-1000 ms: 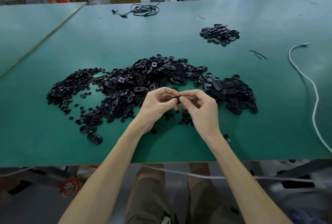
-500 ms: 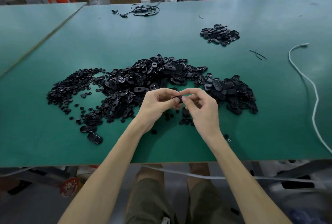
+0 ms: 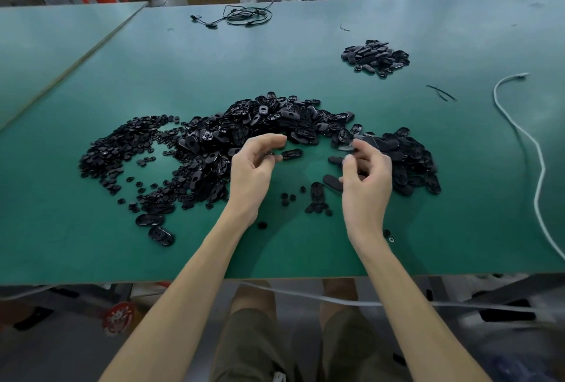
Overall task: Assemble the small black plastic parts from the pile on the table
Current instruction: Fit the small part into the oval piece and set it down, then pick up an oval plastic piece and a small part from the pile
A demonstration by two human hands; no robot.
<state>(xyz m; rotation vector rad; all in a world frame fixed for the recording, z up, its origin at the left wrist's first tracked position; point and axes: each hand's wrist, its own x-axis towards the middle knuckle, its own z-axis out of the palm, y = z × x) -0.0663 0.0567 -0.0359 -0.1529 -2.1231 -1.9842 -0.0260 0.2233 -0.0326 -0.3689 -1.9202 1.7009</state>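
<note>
My right hand pinches a blurred part between thumb and forefinger. My left hand is curled; I cannot tell if it holds anything. Just right of its fingertips lies an oval, long axis left-right, with the pile behind.

Noted both hands over the green table. Right hand pinched a blurred black part. Left hand was curled, its contents unclear to me, with an oval part just beside its fingertips. Main pile sat mid-table, smaller pile toward the far right corner, white cord along the right edge.
</note>
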